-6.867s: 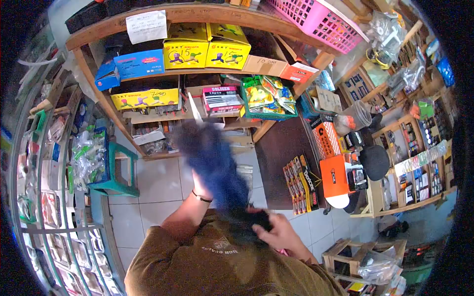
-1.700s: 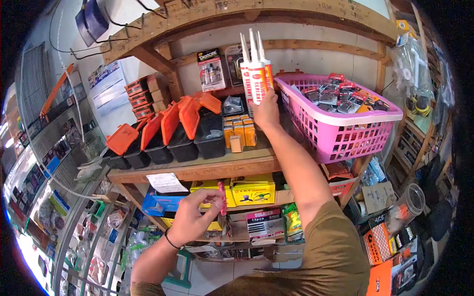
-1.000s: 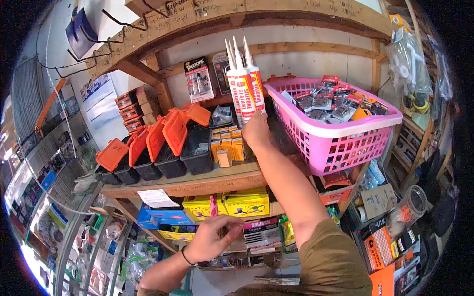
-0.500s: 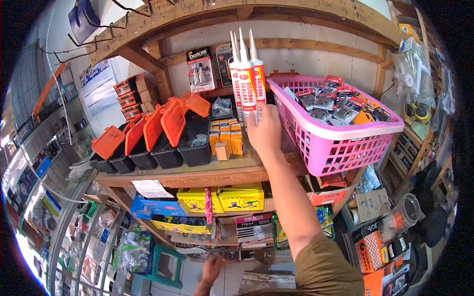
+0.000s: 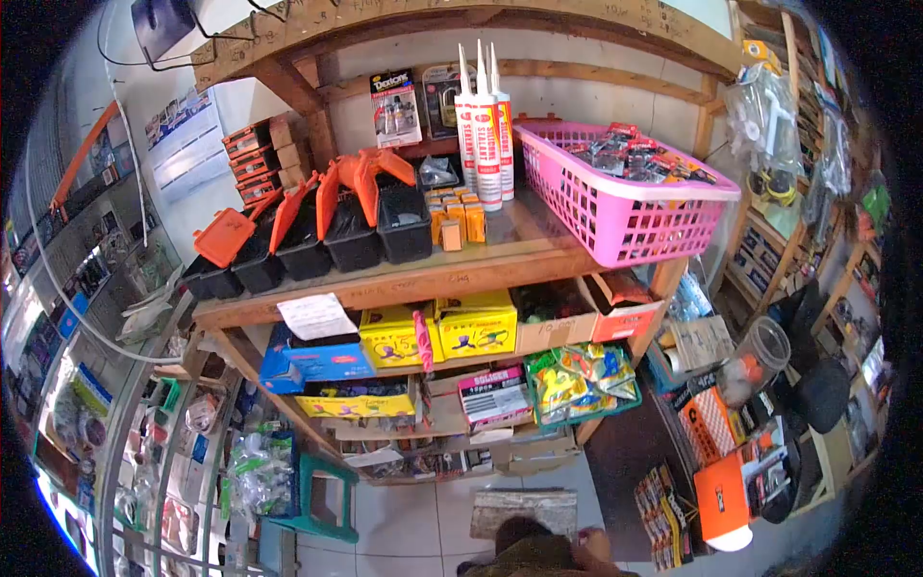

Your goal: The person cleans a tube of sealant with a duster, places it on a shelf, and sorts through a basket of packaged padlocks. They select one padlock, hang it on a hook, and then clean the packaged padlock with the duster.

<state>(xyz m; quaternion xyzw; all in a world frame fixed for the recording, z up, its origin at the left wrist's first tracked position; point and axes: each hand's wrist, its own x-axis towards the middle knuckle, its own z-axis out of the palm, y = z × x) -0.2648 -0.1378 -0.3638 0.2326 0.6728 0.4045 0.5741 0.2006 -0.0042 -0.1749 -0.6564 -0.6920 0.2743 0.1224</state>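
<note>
At the bottom edge, my right hand (image 5: 593, 546) shows low over the floor, small and partly cut off, its fingers too unclear to read. My left hand is out of view. Several white and red silicone sealant tubes (image 5: 488, 154) stand upright together on the top shelf (image 5: 538, 240), nozzles up. Just in front of them are small yellow-orange boxes (image 5: 452, 226). A pink basket (image 5: 625, 221) full of carded packs sits to their right. Black bins (image 5: 404, 226) with raised orange lids line the shelf's left side.
Lower shelves hold yellow boxes (image 5: 476, 327), a blue box (image 5: 317, 361) and a green basket of colourful packets (image 5: 582, 380). A green stool (image 5: 322, 500) stands on the tiled floor. At right are a clear jar (image 5: 755, 361) and an orange box (image 5: 721, 500).
My right hand has left the sealant tubes and dropped to the bottom edge; the tubes stay standing on the shelf. My left hand has gone out of view. The camera view has shifted.
</note>
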